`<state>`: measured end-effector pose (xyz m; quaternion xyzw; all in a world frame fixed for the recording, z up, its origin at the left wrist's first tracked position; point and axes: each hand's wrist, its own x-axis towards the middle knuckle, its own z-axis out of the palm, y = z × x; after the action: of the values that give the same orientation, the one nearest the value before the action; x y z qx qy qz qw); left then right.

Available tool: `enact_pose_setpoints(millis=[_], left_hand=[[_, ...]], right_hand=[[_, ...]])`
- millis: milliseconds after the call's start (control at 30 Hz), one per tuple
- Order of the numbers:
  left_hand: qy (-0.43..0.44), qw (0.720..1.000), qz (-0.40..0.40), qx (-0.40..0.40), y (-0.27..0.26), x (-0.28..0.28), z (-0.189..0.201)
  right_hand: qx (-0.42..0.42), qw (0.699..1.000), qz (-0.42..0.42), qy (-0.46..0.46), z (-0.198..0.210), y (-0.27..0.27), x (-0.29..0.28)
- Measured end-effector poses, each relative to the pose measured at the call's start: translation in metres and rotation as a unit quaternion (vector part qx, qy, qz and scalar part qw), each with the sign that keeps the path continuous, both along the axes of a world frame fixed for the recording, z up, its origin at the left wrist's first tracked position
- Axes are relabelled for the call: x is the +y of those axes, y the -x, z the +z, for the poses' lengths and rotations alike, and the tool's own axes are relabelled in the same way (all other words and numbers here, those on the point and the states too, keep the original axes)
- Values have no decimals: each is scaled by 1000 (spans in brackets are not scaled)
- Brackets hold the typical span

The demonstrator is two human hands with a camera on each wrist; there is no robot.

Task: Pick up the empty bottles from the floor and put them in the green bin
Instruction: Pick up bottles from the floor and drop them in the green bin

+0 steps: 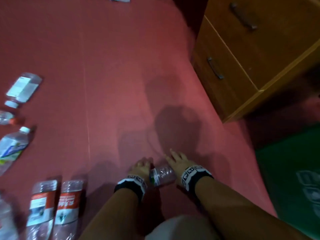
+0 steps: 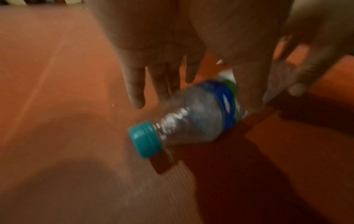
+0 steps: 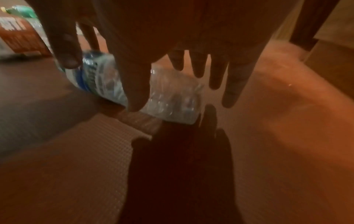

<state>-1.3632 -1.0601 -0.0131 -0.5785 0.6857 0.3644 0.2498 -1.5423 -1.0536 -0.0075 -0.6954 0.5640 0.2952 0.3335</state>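
Low, both hands reach open-fingered around bottle; cabinet edge near.

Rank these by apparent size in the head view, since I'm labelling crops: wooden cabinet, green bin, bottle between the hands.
1. wooden cabinet, largest.
2. green bin, though the frame edge cuts it off.
3. bottle between the left hand and right hand, smallest.

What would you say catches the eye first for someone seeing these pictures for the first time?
Both hands, left hand and right hand, reach down with straight fingers on either side of a clear bottle with a teal cap, lying on the red floor. More empty bottles lie scattered at left, and the green bin sits at right below a wooden cabinet.
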Motion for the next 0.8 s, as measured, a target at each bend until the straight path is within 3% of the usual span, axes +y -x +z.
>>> enact_pose_setpoints(millis=[133, 267, 400, 600, 800], left_hand=[[1, 1000, -2, -6, 4, 14, -19], [43, 999, -22, -9, 0, 3, 39], [59, 996, -64, -1, 8, -10, 152], [81, 989, -119, 28, 48, -16, 373], [100, 965, -228, 81, 126, 7, 556]], right_hand=[[-30, 999, -11, 37, -13, -7, 1], [-33, 996, -49, 72, 48, -1, 12], [-22, 993, -83, 83, 158, 6, 22], [-8, 983, -149, 102, 378, 39, 36], [-5, 946, -307, 104, 568, 104, 96]])
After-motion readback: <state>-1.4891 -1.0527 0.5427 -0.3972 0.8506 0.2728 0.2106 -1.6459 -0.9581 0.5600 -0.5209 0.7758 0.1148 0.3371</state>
